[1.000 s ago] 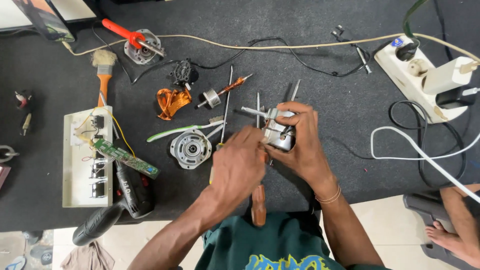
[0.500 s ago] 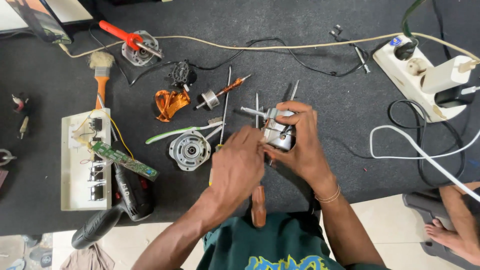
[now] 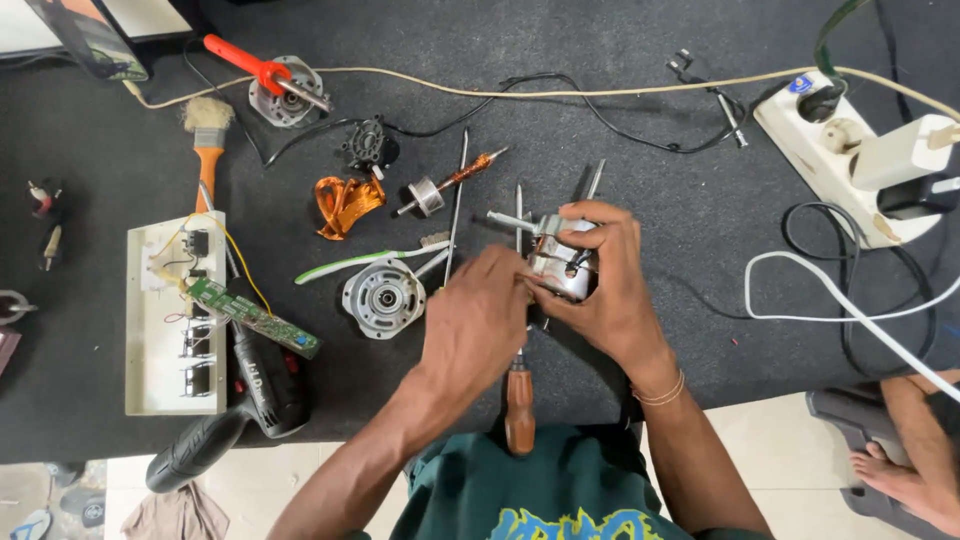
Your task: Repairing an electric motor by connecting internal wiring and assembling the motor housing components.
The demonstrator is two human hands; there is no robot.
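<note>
Head view: just right of the frame's centre my right hand (image 3: pixel 605 290) is clamped around a small silver motor body (image 3: pixel 562 268), fingers curled over its top and thumb under it, a thin shaft sticking out of it toward the left; my left hand (image 3: pixel 478 325) comes in from the lower left, its fingertips pinched together against the motor's left side, though what they pinch is too small to tell; a screwdriver with a brown wooden handle (image 3: pixel 519 405) lies on the dark mat (image 3: pixel 620 120) beneath my hands, handle toward the lower edge of the frame; left of my left hand a round grey motor end cover (image 3: pixel 384 297) lies flat, a green and white wire (image 3: pixel 360 262) curving just above it; further up sit a rotor with copper winding (image 3: pixel 445 185) and an orange copper coil (image 3: pixel 348 202); at the upper left are an orange-handled tool (image 3: pixel 245 62) resting against another round motor part, and a paintbrush with an orange handle (image 3: pixel 207 150); at the left a white board with wired components (image 3: pixel 172 315) lies flat, a green circuit strip (image 3: pixel 250 315) across its corner, and a black cordless drill (image 3: pixel 235 410) below it; a white power strip (image 3: pixel 835 165) with plugs fills the upper right, white and black cables looping under it; another person's bare foot (image 3: pixel 900 475) shows at the lower right.
</note>
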